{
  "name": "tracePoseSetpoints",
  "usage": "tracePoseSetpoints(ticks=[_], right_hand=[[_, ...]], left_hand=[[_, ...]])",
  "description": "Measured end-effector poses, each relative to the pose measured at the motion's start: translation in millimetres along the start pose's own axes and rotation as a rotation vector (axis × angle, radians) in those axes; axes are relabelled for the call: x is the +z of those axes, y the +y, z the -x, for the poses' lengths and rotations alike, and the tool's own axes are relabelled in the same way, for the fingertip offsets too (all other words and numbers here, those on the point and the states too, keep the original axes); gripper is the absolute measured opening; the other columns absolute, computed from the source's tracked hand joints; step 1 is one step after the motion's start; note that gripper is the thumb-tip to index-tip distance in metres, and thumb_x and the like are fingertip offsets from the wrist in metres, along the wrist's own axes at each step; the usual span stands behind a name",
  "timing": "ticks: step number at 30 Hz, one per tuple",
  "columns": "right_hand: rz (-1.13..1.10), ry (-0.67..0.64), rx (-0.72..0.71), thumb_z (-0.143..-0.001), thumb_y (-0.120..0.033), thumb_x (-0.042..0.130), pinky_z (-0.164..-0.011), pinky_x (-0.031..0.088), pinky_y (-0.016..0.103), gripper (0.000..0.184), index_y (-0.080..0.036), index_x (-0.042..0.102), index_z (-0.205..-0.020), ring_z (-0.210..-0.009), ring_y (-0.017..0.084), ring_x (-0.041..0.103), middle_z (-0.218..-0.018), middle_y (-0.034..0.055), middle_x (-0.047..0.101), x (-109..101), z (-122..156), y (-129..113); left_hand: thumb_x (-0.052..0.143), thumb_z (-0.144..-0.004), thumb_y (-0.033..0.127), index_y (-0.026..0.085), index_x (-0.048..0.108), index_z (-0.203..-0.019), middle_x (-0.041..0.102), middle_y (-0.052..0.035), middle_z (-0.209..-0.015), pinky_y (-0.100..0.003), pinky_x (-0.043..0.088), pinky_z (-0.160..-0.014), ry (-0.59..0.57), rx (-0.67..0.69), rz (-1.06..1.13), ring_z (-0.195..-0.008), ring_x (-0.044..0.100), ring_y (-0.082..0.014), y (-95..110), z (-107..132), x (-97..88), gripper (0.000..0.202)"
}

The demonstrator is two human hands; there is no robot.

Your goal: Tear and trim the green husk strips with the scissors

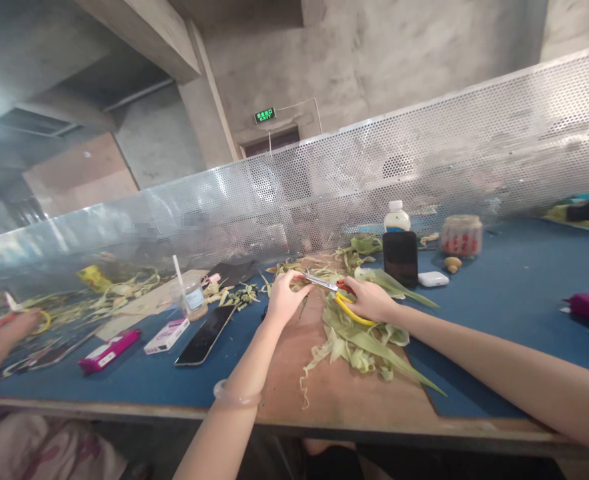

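My right hand [369,299] grips yellow-handled scissors [335,293], whose blades point left toward my left hand. My left hand [284,297] is closed in a pinch on a thin strip of green husk [301,277] right at the blade tips. Both hands work over a brown wooden board [344,393] on the blue table [499,313]. A heap of pale green corn husks [364,343] lies under and in front of my right hand.
A dark phone [205,335] lies left of my arm, with a pink box [167,335] and magenta pack [109,351] further left. A dark bottle [400,257], a jar [461,235] and white earbud case [433,279] stand behind. Another person's hand [9,328] works at far left. A perforated metal screen [424,160] backs the table.
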State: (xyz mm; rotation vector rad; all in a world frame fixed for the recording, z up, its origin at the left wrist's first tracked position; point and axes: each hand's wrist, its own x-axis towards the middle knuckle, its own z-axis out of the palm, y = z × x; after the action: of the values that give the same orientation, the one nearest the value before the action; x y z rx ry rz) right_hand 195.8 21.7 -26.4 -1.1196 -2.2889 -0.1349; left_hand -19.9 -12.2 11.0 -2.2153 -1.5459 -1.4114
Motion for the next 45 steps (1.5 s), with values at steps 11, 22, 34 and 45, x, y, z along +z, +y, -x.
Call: tracePoseSetpoints(ticks=[11, 22, 34, 45], right_hand=[[0.011, -0.01, 0.021, -0.076, -0.048, 0.046, -0.057, 0.033, 0.024, 0.036, -0.021, 0.05, -0.099, -0.075, 0.019, 0.059, -0.086, 0.0044, 0.063, -4, 0, -5], [0.014, 0.059, 0.016, -0.075, -0.048, 0.045, -0.056, 0.033, 0.024, 0.034, -0.02, 0.05, -0.094, -0.07, 0.017, 0.057, -0.084, 0.0038, 0.063, -4, 2, -5], [-0.001, 0.064, 0.049, -0.075, -0.048, 0.045, -0.057, 0.033, 0.024, 0.035, -0.02, 0.051, -0.095, -0.073, 0.018, 0.057, -0.085, 0.0053, 0.062, -8, 3, -8], [0.004, 0.103, 0.042, -0.076, -0.049, 0.042, -0.055, 0.031, 0.024, 0.033, -0.02, 0.049, -0.09, -0.067, 0.016, 0.056, -0.081, 0.0033, 0.061, -7, 2, -8]], left_hand=[[0.069, -0.059, 0.033, 0.019, 0.05, -0.089, 0.064, -0.0042, -0.082, -0.04, 0.032, -0.086, 0.126, 0.031, -0.137, -0.094, 0.053, -0.0219, 5, 1, -2.2, 0.038], [0.073, -0.052, 0.038, 0.019, 0.026, -0.121, 0.057, -0.0116, -0.105, -0.033, 0.046, -0.076, 0.075, -0.25, 0.355, -0.084, 0.061, -0.0173, -11, -2, 7.6, 0.086], [0.075, -0.053, 0.012, 0.017, 0.018, -0.127, 0.064, -0.0136, -0.099, -0.037, 0.048, -0.081, 0.012, -0.558, 0.858, -0.089, 0.062, -0.0192, -7, -4, 9.9, 0.094], [0.071, -0.06, 0.018, 0.018, -0.002, -0.134, 0.067, -0.0086, -0.093, -0.035, 0.045, -0.084, 0.061, -0.424, 0.783, -0.089, 0.062, -0.0171, 2, -5, 3.5, 0.104]])
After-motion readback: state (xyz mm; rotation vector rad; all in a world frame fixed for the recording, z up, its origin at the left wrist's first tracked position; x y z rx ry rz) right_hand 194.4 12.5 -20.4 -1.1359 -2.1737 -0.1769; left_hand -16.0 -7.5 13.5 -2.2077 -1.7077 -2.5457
